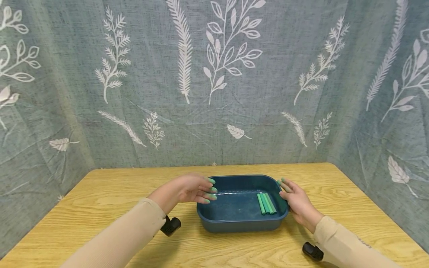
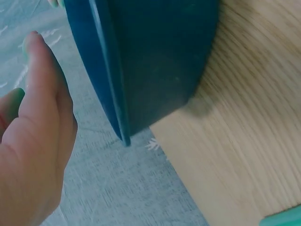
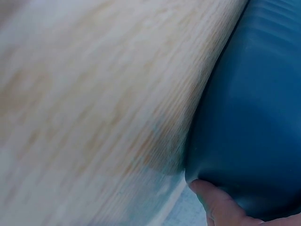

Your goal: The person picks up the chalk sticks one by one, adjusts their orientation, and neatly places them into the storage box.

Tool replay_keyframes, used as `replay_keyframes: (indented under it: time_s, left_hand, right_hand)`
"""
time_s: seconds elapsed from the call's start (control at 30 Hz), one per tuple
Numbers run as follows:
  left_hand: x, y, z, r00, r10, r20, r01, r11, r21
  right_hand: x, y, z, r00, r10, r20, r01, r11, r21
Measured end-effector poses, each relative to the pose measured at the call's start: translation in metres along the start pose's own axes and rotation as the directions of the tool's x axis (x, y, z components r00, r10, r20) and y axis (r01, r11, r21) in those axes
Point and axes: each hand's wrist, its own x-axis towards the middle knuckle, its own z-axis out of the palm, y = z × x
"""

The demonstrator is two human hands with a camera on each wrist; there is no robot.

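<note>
A dark blue rectangular basin (image 1: 241, 225) with rounded corners sits on the wooden table. Inside it, toward the right end, several short green sticks (image 1: 266, 203) lie side by side. My left hand (image 1: 192, 190) hovers at the basin's left rim, fingers loosely extended and holding nothing. The left wrist view shows that hand (image 2: 40, 127) apart from the basin's wall (image 2: 155, 70). At the right end, my right hand (image 1: 298, 201) rests against the rim with fingers extended. In the right wrist view, a fingertip (image 3: 207, 188) touches the basin's outer wall (image 3: 254, 108).
The wooden table (image 1: 120, 182) reaches back to a blue-green curtain (image 1: 154, 74) with white leaf prints, which hangs behind and on both sides. Black wrist cameras (image 1: 171, 226) hang under both sleeves. A teal edge (image 2: 282, 217) of something unclear shows in the left wrist view.
</note>
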Motion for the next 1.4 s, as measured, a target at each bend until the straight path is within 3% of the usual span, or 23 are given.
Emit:
replay_keyframes:
  time_s: [0.2, 0.7, 1.4]
  left_hand:
    - [-0.013, -0.010, -0.011, 0.998, 0.062, -0.007, -0.062, 0.998, 0.007]
    - [-0.042, -0.030, -0.039, 0.992, 0.123, -0.040, -0.125, 0.991, -0.054]
    - [-0.071, -0.057, -0.087, 0.989, 0.138, -0.052, -0.138, 0.990, 0.004]
  right_hand:
    - [-0.001, -0.001, -0.001, 1.000, -0.002, 0.003, 0.002, 1.000, -0.009]
    - [-0.002, -0.001, 0.000, 1.000, 0.005, 0.010, -0.005, 1.000, -0.007]
    - [0.001, 0.000, 0.000, 1.000, -0.018, 0.015, 0.017, 0.999, 0.036]
